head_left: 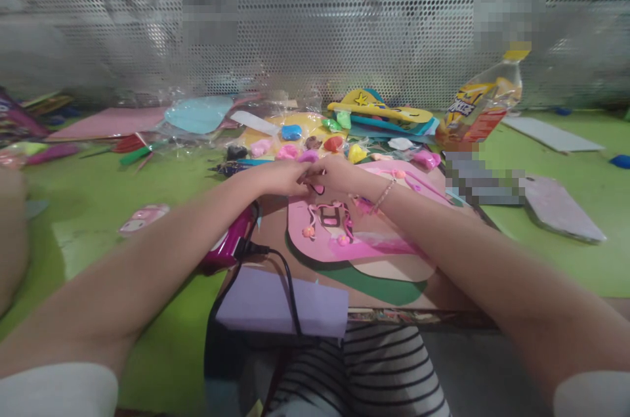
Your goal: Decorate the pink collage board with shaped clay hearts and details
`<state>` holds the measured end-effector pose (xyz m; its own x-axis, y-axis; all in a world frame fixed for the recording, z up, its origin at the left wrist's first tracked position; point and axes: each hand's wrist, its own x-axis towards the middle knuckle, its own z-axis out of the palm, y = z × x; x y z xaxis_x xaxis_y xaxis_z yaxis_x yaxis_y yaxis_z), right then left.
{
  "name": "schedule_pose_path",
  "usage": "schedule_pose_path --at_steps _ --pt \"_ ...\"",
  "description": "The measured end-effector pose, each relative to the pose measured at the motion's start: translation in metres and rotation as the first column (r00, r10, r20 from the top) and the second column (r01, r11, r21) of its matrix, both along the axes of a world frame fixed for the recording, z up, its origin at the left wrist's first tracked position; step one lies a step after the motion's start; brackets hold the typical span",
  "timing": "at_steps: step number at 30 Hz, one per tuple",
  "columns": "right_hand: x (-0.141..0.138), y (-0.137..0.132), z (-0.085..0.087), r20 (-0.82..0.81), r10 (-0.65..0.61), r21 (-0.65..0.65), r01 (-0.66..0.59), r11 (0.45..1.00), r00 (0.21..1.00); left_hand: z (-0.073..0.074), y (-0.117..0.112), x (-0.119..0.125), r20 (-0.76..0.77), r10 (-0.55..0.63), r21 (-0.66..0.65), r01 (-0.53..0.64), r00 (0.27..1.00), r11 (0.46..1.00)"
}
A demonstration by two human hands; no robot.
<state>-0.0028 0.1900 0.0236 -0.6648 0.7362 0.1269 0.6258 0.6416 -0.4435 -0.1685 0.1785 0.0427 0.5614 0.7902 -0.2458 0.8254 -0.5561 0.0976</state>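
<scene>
My left hand (288,177) and my right hand (335,174) meet over the top left of a pink paper cutout (306,247). Both have fingers drawn together in a pinch; whatever is between them is too small to make out. Pink clay strands and small flower shapes (343,241) decorate the cutout around a dark-outlined square (330,217). Beneath it lie a beige piece and a green paper piece (378,285). Just beyond my fingers is a purple lump of clay (308,155), beside a pink lump (288,152) and a yellow one (357,153).
A bottle (480,105) leans at the back right, near a phone (564,207). Yellow foam shapes (378,108) and plastic wrapping (197,115) lie along the perforated metal screen (315,23). A black cable (288,272) crosses a lilac sheet (315,305) beside a magenta object (229,243).
</scene>
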Motion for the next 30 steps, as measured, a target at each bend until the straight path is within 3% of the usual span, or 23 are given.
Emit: schedule_pose_path --at_steps 20,30 --pt "-0.0009 -0.0029 -0.0004 -0.007 0.032 -0.056 -0.032 0.998 0.999 -0.0039 0.0017 -0.0009 -0.044 0.019 -0.011 -0.019 0.999 1.000" --pt "0.0005 0.0018 -0.0046 -0.040 -0.020 -0.025 0.019 1.000 0.999 -0.0022 0.0052 -0.0076 -0.002 -0.015 -0.009 0.015 1.000 1.000"
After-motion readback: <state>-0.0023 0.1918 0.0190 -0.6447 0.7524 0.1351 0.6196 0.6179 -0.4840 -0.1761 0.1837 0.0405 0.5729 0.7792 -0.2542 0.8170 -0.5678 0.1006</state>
